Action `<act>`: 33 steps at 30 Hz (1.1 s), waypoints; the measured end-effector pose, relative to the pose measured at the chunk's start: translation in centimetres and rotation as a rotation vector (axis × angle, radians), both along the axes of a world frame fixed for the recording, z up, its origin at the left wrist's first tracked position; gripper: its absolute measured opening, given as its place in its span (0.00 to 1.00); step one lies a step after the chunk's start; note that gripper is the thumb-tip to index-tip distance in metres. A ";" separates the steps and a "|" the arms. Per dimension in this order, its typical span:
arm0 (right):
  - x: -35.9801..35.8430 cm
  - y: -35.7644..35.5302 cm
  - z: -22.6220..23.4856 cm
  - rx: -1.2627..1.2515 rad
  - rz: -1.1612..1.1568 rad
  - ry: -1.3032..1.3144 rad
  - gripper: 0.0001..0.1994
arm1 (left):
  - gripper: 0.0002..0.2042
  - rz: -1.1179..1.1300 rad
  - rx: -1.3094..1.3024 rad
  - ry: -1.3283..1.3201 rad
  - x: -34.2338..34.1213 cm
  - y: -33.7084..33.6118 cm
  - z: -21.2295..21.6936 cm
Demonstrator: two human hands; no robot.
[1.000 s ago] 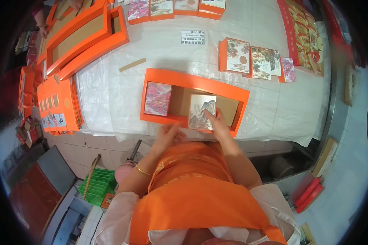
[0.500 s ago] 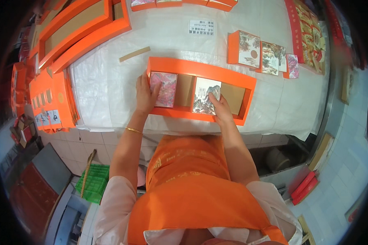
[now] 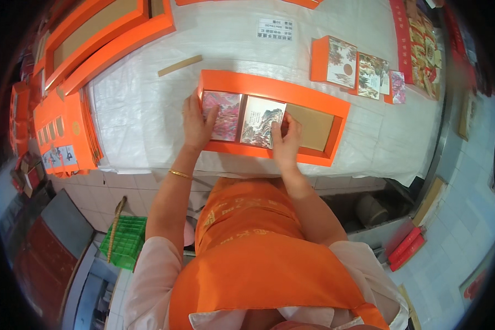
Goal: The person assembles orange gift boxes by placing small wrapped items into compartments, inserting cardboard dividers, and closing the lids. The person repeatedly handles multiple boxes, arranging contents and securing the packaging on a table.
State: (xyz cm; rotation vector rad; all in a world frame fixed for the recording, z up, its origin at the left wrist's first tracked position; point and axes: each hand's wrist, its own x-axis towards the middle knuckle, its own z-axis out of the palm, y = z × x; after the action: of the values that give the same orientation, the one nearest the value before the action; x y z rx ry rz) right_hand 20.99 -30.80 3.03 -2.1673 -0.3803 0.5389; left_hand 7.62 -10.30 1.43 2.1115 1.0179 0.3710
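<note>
A long orange gift box tray [image 3: 269,82] lies in front of me on the covered table. In its left end sits a small box with a pink printed top [image 3: 225,114]. Right beside that is a small box with a white top and a grey mountain picture [image 3: 261,121]. My left hand [image 3: 198,124] is closed round the tray's left end, its thumb over the pink box. With my right hand [image 3: 286,138] I grip the right side of the mountain box, thumb on its top; some fingertips are hidden. Brown board shows in the tray's right part.
Small picture boxes [image 3: 341,61] stand in a row at the right. Large orange trays [image 3: 113,58] are stacked at the far left, above flat orange bags [image 3: 66,135]. A brown strip [image 3: 180,65] and a printed label [image 3: 275,29] lie on the white sheet [image 3: 132,121].
My right hand and the mountain box have moved left within the tray, up beside the pink box. The gap between the boxes has closed; my left hand stays at the tray's end.
</note>
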 end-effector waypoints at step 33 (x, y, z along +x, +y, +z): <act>18.6 -2.3 4.3 0.847 -0.533 0.956 0.22 | 0.21 -0.507 -0.267 0.013 34.6 -1.6 3.8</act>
State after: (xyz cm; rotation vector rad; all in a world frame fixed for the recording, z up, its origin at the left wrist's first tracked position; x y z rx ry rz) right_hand 39.57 -33.13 7.32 -0.9579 0.4282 0.8285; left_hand 42.24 -11.91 5.18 2.0351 0.4756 -0.0296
